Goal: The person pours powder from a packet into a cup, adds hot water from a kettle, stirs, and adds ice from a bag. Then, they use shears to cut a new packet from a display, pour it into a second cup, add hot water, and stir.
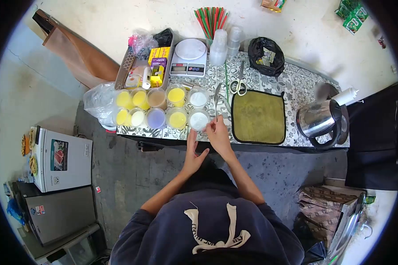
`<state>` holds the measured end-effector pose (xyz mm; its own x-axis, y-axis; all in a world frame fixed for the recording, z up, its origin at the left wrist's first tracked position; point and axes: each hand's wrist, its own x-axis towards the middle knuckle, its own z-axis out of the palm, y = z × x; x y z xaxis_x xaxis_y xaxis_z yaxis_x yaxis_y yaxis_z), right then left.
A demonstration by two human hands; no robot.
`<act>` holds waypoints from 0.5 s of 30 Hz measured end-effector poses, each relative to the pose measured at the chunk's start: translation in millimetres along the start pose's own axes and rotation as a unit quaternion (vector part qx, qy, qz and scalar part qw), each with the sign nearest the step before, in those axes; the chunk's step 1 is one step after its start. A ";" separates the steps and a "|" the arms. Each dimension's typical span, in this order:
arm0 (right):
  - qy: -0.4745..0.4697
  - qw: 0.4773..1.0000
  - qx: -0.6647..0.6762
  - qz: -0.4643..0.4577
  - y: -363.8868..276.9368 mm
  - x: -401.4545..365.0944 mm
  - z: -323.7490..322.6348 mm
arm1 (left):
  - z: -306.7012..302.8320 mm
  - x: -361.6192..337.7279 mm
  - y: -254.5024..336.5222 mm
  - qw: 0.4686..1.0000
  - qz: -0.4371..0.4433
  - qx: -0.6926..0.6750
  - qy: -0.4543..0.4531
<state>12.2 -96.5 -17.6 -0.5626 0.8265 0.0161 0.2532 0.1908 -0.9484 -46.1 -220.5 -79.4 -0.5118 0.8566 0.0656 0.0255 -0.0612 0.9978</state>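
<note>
A clear plastic cup of white powder (199, 121) stands near the table's front edge. My left hand (193, 155) is open at its near side, fingers stretched toward the cup and thumb spread. At the cup's right side, my right hand (218, 134) has its bent fingers closed on the rim. A metal spoon (217, 93) lies just beyond my right fingertips. Behind is another cup of white powder (198, 98). To the left stand several cups with yellow, brown, white and lilac contents, among them a lilac cup (156, 119) and a brown cup (157, 98).
An olive cloth (258, 117) lies right of my hands, scissors (239, 87) above it. A kettle (319, 119) stands at the right end. Behind are a kitchen scale (189, 59), stacked cups (218, 48), a black bag (266, 57) and a tray of packets (124, 73).
</note>
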 end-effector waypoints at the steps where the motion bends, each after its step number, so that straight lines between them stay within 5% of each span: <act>1: 0.002 1.000 0.006 -0.009 -0.9 -1.2 0.6 | 0.5 1.4 -0.6 1.000 0.002 -0.008 0.006; 15: 0.034 0.997 0.071 -0.001 13.4 -20.7 -4.6 | -12.3 -3.4 14.8 0.999 -0.053 -0.006 -0.004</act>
<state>30.9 -108.6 -29.1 -0.5065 0.8615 0.0340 0.1364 0.1190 -0.9835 -54.6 -230.7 -64.9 -0.5039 0.8628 -0.0405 -0.0382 0.0246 0.9990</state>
